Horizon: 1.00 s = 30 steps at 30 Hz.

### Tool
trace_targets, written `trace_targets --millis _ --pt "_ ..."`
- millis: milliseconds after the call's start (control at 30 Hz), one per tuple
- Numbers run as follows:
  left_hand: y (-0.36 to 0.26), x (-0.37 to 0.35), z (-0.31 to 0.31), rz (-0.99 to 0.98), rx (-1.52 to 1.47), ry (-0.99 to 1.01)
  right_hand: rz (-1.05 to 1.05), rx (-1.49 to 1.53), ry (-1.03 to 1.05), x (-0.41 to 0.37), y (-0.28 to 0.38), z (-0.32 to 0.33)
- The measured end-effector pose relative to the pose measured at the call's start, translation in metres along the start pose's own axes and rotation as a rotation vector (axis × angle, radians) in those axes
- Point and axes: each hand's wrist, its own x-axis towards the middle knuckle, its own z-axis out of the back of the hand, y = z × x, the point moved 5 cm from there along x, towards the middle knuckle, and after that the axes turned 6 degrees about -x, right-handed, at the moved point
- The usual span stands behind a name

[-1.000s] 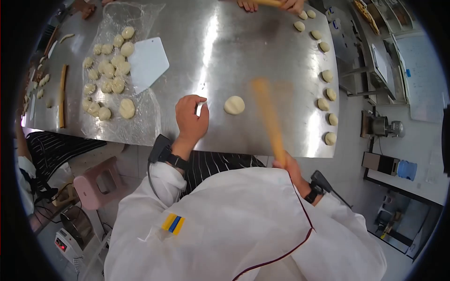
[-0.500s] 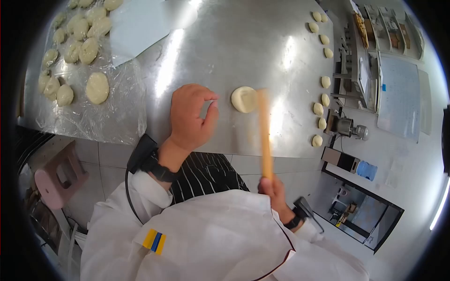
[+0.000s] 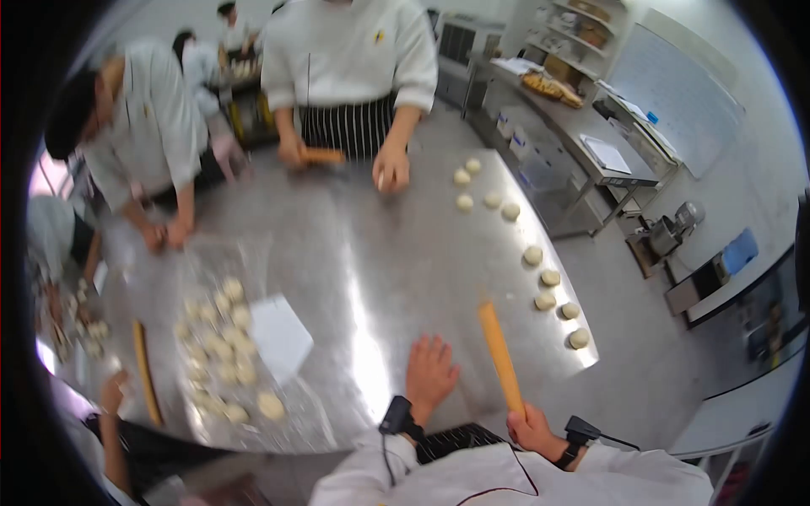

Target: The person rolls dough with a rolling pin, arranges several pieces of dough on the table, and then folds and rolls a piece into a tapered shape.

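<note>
1. L hand (image 3: pixel 430 371): palm down on steel table (image 3: pixel 380 244) by near edge, fingers spread, prob. bracing; whatever's under it is hidden.
2. R hand (image 3: pixel 530 428): fingers clamped on rolling pin (image 3: pixel 499 356) end, pin pointing toward far edge, ready grip.
3. Dough balls (image 3: pixel 548 278) line R edge, prob. parked clear of the middle.

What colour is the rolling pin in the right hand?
Light orange-brown. The rolling pin, gripped by the right hand, shows best in the head view.

Three rolling pins (image 3: pixel 501 358), one scraper (image 3: pixel 281 337)
</note>
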Motion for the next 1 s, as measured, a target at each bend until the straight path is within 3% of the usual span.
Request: trace_targets --millis 133,200,267,333,400,433,467,567,600,633,700,733,767,800,833,867,933,1000 --pt "0.031 -0.002 0.035 -0.005 -0.025 -0.119 0.081 -0.105 -0.121 0.024 0.008 -0.004" --pt "0.049 -0.053 0.03 0.06 -0.159 0.095 0.148 -0.216 -0.157 0.023 0.012 0.011" --pt "-0.001 -0.04 0.034 -0.111 -0.136 0.029 0.248 -0.083 -0.26 0.021 -0.001 0.017" --pt "-0.022 0.006 0.018 -0.169 -0.108 0.125 0.224 -0.101 -0.276 0.018 0.009 0.021" --pt "0.002 0.021 0.017 -0.078 0.046 0.064 0.11 -0.174 -0.207 0.026 0.008 0.017" --pt "0.015 0.01 0.013 -0.009 0.098 0.253 0.182 -0.16 -0.235 0.03 0.006 0.015" --pt "0.004 -0.011 0.028 -0.031 0.068 0.285 0.21 -0.226 -0.242 0.036 -0.003 0.016" --pt "-0.031 -0.044 0.018 -0.247 -0.066 0.173 0.269 -0.208 -0.177 0.044 -0.028 0.023" --pt "-0.029 -0.033 -0.007 -0.271 -0.159 0.144 0.221 -0.194 -0.235 0.044 -0.031 0.028" --pt "-0.033 -0.011 -0.018 -0.265 -0.181 0.239 0.184 -0.176 -0.278 0.047 -0.031 0.029" --pt "-0.019 0.013 -0.016 -0.229 -0.119 0.252 0.035 0.002 -0.192 0.061 -0.058 0.029" --pt "-0.004 -0.011 -0.011 -0.156 -0.074 0.224 0.329 -0.086 -0.277 0.061 -0.028 0.033" --pt "0.006 -0.034 -0.01 -0.151 -0.05 0.057 0.403 -0.188 -0.281 0.07 -0.048 0.04" --pt "0.014 -0.047 -0.006 -0.167 -0.024 -0.109 0.094 -0.321 -0.095 0.057 -0.018 0.051" --pt "0.009 -0.055 -0.005 -0.174 -0.051 -0.139 0.23 -0.258 -0.162 0.061 -0.025 0.055" --pt "-0.006 -0.062 -0.002 -0.172 -0.088 -0.154 0.226 -0.386 -0.204 0.067 -0.039 0.061" --pt "-0.015 -0.034 -0.029 -0.081 -0.293 0.126 0.265 -0.352 -0.17 0.074 -0.047 0.061" --pt "0.001 -0.006 -0.035 -0.163 -0.242 0.13 0.28 -0.34 -0.191 0.082 -0.055 0.056"
